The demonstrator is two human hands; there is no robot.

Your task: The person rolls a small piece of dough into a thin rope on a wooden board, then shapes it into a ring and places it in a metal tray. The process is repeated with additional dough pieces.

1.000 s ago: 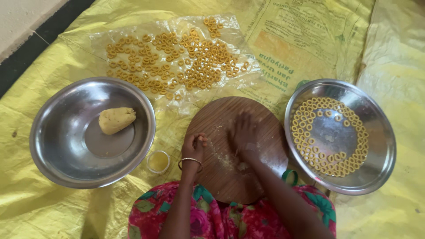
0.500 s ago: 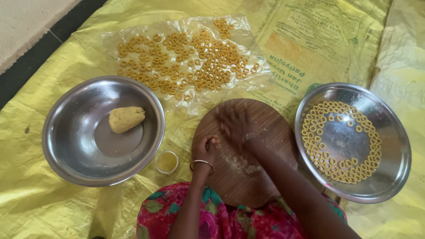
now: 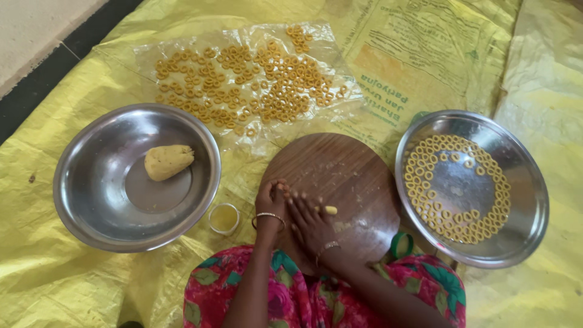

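A round wooden board (image 3: 346, 176) lies in front of me on the yellow sheet. My right hand (image 3: 311, 223) lies flat on the board's near left part with its fingers spread. It presses on a thin strand of yellow dough (image 3: 330, 210) whose end shows beside the fingers. At the board's left edge, my left hand (image 3: 270, 199) is curled, its fingertips pinching a small bit of dough. A lump of dough (image 3: 168, 161) rests in the steel bowl (image 3: 79, 182) on the left. Several dough rings (image 3: 425, 200) line the steel plate (image 3: 528, 200) on the right.
Many dough rings (image 3: 255, 85) are spread on a clear plastic sheet (image 3: 152, 51) beyond the board. A small cup of oil (image 3: 223, 218) stands between the bowl and the board. Yellow sacking (image 3: 546, 73) covers the floor; bare floor (image 3: 36, 36) shows at the far left.
My right hand has slid back from the far part of the board toward me, flattening over the dough. My left hand stays curled at the board's left edge.
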